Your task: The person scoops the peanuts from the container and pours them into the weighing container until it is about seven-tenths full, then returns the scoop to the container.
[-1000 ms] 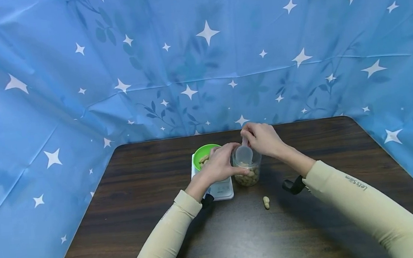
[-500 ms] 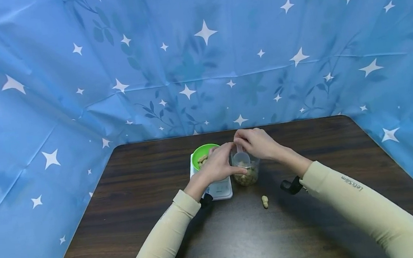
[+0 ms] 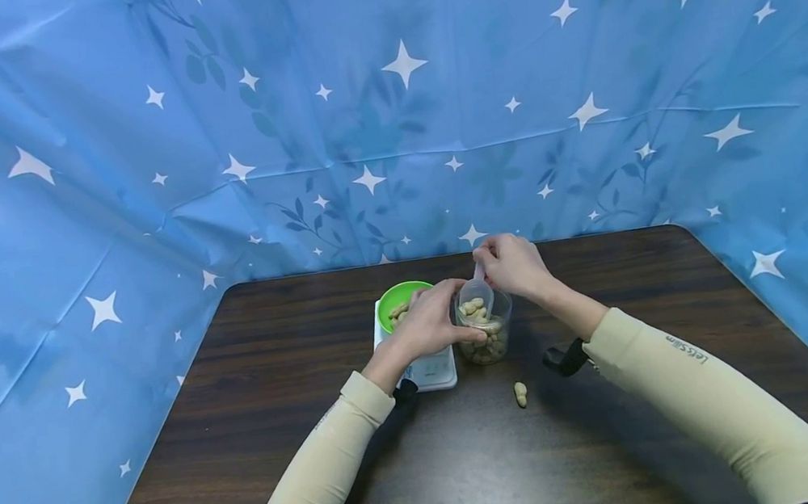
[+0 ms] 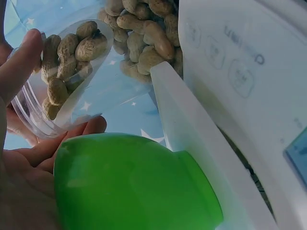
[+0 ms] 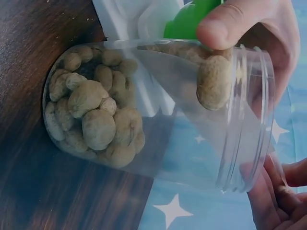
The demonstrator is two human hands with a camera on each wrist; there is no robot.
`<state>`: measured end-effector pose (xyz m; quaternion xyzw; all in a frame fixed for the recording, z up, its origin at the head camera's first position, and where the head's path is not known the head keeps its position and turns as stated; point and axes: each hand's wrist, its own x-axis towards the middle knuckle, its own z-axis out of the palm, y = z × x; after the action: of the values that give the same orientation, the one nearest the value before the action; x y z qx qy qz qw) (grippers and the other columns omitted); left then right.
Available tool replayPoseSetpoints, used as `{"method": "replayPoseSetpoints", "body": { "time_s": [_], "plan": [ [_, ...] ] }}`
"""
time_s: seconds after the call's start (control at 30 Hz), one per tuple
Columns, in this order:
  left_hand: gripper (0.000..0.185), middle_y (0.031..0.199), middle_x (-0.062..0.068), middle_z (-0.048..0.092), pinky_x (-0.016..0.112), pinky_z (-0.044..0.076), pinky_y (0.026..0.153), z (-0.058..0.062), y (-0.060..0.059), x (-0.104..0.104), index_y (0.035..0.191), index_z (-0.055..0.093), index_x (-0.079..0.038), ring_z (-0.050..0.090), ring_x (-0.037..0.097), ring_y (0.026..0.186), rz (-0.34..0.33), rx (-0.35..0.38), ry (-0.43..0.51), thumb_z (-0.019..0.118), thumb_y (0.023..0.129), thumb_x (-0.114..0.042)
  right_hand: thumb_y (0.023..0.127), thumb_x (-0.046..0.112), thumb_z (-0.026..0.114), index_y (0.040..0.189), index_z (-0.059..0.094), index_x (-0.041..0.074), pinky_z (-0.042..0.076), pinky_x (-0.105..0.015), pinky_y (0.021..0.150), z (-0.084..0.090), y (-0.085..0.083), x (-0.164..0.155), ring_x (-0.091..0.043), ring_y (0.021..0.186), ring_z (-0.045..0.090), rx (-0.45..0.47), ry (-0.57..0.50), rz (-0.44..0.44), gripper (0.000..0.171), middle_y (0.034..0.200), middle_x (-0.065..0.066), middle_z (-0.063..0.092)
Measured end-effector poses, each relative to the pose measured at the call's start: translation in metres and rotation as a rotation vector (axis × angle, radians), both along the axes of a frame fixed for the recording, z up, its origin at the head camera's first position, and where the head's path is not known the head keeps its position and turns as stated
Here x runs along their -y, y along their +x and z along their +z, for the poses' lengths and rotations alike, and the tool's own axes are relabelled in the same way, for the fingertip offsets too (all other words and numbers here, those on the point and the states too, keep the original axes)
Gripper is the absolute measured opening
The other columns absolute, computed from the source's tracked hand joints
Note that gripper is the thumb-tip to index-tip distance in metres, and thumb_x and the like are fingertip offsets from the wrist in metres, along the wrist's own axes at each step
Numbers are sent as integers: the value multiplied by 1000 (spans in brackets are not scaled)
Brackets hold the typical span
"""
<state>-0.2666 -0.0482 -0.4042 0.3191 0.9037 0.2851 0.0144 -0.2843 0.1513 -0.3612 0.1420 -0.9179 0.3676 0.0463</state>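
My left hand (image 3: pixel 429 323) holds a clear plastic jar (image 3: pixel 503 338) near its threaded rim, the thumb on the near side. My right hand (image 3: pixel 517 267) pinches the handle of a translucent scoop (image 3: pixel 487 291), whose bowl sits inside the jar mouth with several peanuts in it. Through the wall, the right wrist view has more unshelled peanuts (image 5: pixel 98 129) piled at the jar's bottom. Beside the left hand stands a green bowl (image 3: pixel 395 295) with peanuts in it, on a white kitchen scale (image 3: pixel 436 375). The left hand partly covers bowl and scale.
One loose peanut (image 3: pixel 521 394) lies on the dark wooden table (image 3: pixel 246 429), in front of the jar. A blue star-patterned curtain (image 3: pixel 303 116) hangs behind the table's far edge.
My right hand dipped the scoop lower into the jar, then raised it. Peanuts now fill the scoop, which looked empty one second ago. The left hand has stayed on the jar.
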Motion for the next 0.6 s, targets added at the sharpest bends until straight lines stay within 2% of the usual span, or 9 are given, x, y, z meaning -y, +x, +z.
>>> {"method": "replayPoseSetpoints", "body": {
  "time_s": [0.17, 0.37, 0.6],
  "plan": [
    [86, 134, 3, 62, 55, 32, 109, -1, 0, 1, 148, 50, -9, 59, 20, 122, 3, 7, 6, 88, 80, -46, 109, 17, 47, 88, 69, 5, 43, -34, 50, 0, 1, -1, -20, 58, 65, 14, -41, -26, 33, 66, -8, 68],
    [86, 134, 3, 62, 54, 32, 107, -1, -1, 0, 147, 51, -9, 58, 21, 123, 9, 8, 11, 89, 80, -46, 109, 17, 47, 90, 70, 4, 39, -33, 46, -1, 2, -3, -21, 52, 59, -22, -77, -63, 33, 63, -4, 65],
    [85, 133, 3, 62, 55, 32, 108, 0, -2, 0, 146, 51, -10, 58, 21, 122, 24, 29, 19, 89, 79, -45, 109, 18, 50, 102, 71, 2, 46, -32, 52, 5, 2, -2, -25, 58, 64, -122, -114, -55, 28, 70, -8, 69]
  ]
}}
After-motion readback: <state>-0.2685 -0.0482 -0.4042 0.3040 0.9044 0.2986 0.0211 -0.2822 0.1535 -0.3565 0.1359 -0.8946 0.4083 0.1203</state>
